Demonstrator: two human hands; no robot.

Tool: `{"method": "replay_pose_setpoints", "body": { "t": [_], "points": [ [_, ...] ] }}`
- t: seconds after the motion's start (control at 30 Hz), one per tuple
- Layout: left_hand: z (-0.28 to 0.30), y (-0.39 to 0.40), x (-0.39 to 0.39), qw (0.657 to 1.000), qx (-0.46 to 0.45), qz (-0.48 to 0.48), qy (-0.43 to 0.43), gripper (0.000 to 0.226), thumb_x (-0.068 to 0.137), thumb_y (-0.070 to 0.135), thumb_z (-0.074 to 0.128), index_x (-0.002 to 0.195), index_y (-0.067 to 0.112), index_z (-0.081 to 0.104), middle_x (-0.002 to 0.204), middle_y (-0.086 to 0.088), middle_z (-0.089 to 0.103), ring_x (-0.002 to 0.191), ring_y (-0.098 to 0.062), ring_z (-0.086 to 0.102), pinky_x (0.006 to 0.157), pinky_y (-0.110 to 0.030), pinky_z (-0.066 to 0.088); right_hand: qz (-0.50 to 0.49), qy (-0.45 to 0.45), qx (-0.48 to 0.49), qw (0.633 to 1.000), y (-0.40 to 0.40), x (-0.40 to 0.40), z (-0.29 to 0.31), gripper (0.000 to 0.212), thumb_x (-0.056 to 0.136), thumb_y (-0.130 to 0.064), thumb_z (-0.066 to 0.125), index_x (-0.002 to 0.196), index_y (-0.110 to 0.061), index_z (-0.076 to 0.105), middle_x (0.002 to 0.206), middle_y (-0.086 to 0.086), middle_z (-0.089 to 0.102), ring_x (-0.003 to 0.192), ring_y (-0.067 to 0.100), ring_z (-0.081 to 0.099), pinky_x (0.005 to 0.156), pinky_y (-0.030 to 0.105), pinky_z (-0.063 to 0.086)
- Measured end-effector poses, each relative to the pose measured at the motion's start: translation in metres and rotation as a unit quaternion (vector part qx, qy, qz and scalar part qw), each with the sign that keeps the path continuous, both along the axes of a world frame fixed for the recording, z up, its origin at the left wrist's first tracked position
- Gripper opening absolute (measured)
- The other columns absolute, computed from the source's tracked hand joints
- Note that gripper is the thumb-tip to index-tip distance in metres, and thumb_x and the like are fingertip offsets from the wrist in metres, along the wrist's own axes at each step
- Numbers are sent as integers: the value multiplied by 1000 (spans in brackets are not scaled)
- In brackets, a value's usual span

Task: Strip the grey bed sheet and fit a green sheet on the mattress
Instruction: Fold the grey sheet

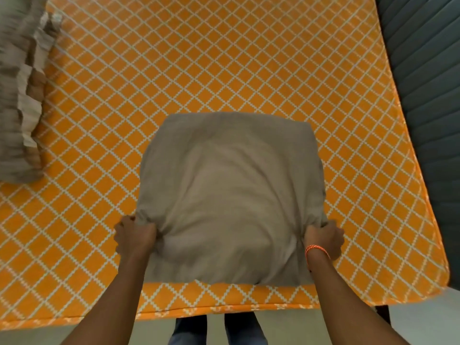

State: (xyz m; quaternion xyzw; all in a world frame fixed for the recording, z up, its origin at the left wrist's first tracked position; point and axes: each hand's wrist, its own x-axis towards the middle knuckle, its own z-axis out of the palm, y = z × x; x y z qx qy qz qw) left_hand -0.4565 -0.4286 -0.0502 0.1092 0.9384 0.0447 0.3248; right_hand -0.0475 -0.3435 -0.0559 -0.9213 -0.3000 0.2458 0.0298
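Both hands grip a folded grey sheet on the bare orange mattress.

At the far left edge a blurred grey ruffled pillow [21, 95] lies on the mattress [224, 58], whose orange cover carries a white diamond grid. The left hand [134, 236] is clenched round a bunched near corner of the grey sheet [231, 195], which sits as a folded square on the mattress's near middle. The right hand [323, 239], an orange thread bracelet [317, 251] at its wrist, grasps the other near corner. A dark ribbed headboard [428, 95] runs beside the mattress's right edge.
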Motion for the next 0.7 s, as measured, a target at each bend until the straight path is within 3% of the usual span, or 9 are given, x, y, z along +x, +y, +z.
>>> {"method": "replay_pose_setpoints", "body": {
  "t": [0.1,0.2,0.27,0.3,0.43,0.53,0.7],
  "points": [
    [-21,35,-18,994,104,27,-1,70,95,49,62,155,21,40,159,-19,40,146,-43,39,116,-63,34,-33,17,90,995,29,8,-12,36,95,-26,57,130,-20,51,141,18,48,131,42,45,101,61,42],
    [-68,48,-44,970,181,65,-147,106,72,91,63,159,39,32,153,-18,52,139,-40,53,115,-63,41,-73,209,98,970,49,12,-35,83,92,-62,60,158,-21,31,160,15,38,143,36,41,116,55,36],
    [-99,48,-46,960,202,48,-188,113,59,90,78,152,37,41,145,-4,62,130,-26,62,111,-52,50,-72,275,92,954,55,-3,-48,118,72,-79,65,163,-19,21,163,12,36,146,31,40,120,48,34],
    [-90,54,-33,956,210,34,-200,111,58,84,84,149,34,44,141,1,65,126,-21,65,108,-46,52,-43,270,87,958,56,-13,-51,125,65,-82,68,162,-16,26,160,13,40,143,30,44,119,46,36],
    [-67,69,3,911,224,69,-340,65,70,42,96,124,16,71,111,-1,80,101,-24,77,89,-38,60,-32,328,78,941,59,-41,-60,92,57,-62,91,130,-12,65,123,2,72,109,23,70,100,43,55],
    [-62,68,-4,876,171,128,-432,78,56,31,100,125,8,72,116,-15,78,102,-32,77,92,-47,60,-64,359,70,928,65,-43,-58,75,55,-36,95,117,-12,60,113,8,73,98,29,72,93,51,59],
    [-31,83,-14,842,279,118,-446,63,72,18,85,132,4,70,124,-18,74,101,-29,77,85,-42,60,-115,406,160,892,86,-41,-29,80,47,-22,89,121,-8,61,113,14,74,96,31,74,86,49,61]
  ]
}}
